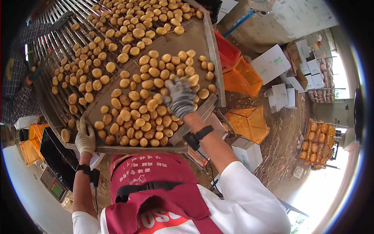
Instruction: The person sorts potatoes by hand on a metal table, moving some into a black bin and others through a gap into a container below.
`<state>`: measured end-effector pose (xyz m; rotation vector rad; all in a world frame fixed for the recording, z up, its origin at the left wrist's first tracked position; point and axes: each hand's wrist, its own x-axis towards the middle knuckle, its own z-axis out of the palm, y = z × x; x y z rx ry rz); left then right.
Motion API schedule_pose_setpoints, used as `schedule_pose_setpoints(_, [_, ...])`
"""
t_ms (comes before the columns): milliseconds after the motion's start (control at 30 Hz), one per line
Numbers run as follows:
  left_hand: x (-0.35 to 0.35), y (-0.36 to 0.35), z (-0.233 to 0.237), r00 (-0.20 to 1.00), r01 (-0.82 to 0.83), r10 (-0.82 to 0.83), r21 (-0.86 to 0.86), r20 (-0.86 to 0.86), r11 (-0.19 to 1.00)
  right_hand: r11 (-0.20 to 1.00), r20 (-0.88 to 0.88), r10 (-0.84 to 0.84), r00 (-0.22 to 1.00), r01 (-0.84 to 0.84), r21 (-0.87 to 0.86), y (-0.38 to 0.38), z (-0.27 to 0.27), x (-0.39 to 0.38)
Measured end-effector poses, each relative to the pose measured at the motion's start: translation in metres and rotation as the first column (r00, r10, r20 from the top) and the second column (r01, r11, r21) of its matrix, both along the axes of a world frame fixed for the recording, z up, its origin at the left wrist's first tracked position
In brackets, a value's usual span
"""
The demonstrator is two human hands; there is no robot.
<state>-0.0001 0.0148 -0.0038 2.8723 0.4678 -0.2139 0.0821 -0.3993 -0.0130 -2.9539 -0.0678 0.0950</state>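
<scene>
Head view: many round tan potatoes (125, 115) are already on the flat metal bench (196, 37), others on metal bars (70, 39). The grey-striped-gloved right hand (180, 96) touches some, fingers spread; the white-gloved left hand (85, 140) lies unclenched at the rim.

A brown floor (280, 134), littered with dry, straw-like scraps, stretched down the right half of the frame. A pale wall (300, 19) with grey scuffs stood at the upper right, a blue post (238, 25) near it. White cartons (271, 64) with green print lay beside that wall, several with open flaps. Orange crates (242, 78) stood right of centre, a red crate (226, 48) just above them. Another pale wall (23, 171) curved along the lower left, near a device with a green display (57, 190). Strong white light (317, 195) washed out the lower right.
</scene>
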Motion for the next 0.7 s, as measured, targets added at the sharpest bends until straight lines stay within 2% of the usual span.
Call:
schedule_pose_setpoints(33, [-0.001, 0.002, -0.002, 1.0, -0.005, 0.005, 0.001, 0.003, 1.0, 0.994, -0.037, 0.106, 0.994, -0.106, -0.019, 0.01, -0.001, -0.006])
schedule_pose_setpoints(67, [-0.002, 0.005, -0.007, 1.0, 0.003, -0.003, 0.01, 0.017, 1.0, 0.994, -0.031, 0.104, 0.994, -0.104, -0.019, 0.014, -0.001, -0.016])
schedule_pose_setpoints(133, [-0.002, 0.006, -0.006, 1.0, 0.005, -0.006, 0.01, 0.027, 1.0, 0.971, -0.03, 0.191, 0.981, -0.185, 0.15, 0.022, 0.008, -0.036])
schedule_pose_setpoints(167, [-0.002, 0.005, -0.007, 1.0, 0.008, -0.009, 0.009, 0.03, 1.0, 0.972, -0.028, 0.189, 0.982, -0.183, 0.149, 0.02, 0.016, -0.046])
schedule_pose_setpoints(233, [-0.002, 0.001, -0.002, 1.0, 0.001, -0.001, 0.003, 0.004, 1.0, 0.951, 0.075, 0.26, 0.963, -0.268, 0.154, 0.0, 0.043, -0.067])
schedule_pose_setpoints(300, [0.0, 0.003, -0.001, 1.0, -0.015, 0.015, 0.004, -0.015, 1.0, 0.953, 0.159, 0.102, 0.982, -0.142, 0.268, -0.037, 0.035, -0.085])
schedule_pose_setpoints(367, [-0.003, 0.006, -0.008, 0.999, 0.029, -0.029, 0.007, 0.045, 1.0, 0.969, 0.087, -0.036, 0.996, 0.013, 0.247, -0.076, 0.021, -0.102])
schedule_pose_setpoints(400, [-0.005, 0.008, -0.012, 0.998, 0.035, -0.035, 0.009, 0.042, 0.999, 0.968, 0.084, -0.042, 0.996, 0.02, 0.249, -0.092, 0.015, -0.106])
schedule_pose_setpoints(467, [-0.004, 0.009, -0.018, 0.992, 0.06, -0.065, 0.057, 0.108, 0.997, 0.938, 0.018, -0.216, 0.976, 0.203, 0.28, -0.114, 0.007, -0.11])
schedule_pose_setpoints(500, [-0.003, 0.009, -0.015, 0.991, 0.069, -0.075, 0.064, 0.108, 0.996, 0.934, 0.017, -0.226, 0.974, 0.211, 0.287, -0.12, 0.005, -0.102])
schedule_pose_setpoints(567, [-0.001, 0.004, -0.008, 0.998, 0.046, -0.048, 0.066, 0.033, 0.997, 0.914, 0.141, -0.181, 0.973, 0.114, 0.388, -0.132, 0.002, -0.06])
schedule_pose_setpoints(633, [-0.002, 0.005, -0.009, 0.996, 0.057, -0.062, 0.069, 0.063, 0.996, 0.916, 0.141, -0.141, 0.98, 0.075, 0.395, -0.129, 0.015, -0.009])
schedule_pose_setpoints(700, [-0.003, 0.008, -0.015, 0.993, 0.067, -0.073, 0.068, 0.097, 0.995, 0.953, -0.031, -0.199, 0.979, 0.201, 0.225, -0.106, 0.045, 0.038])
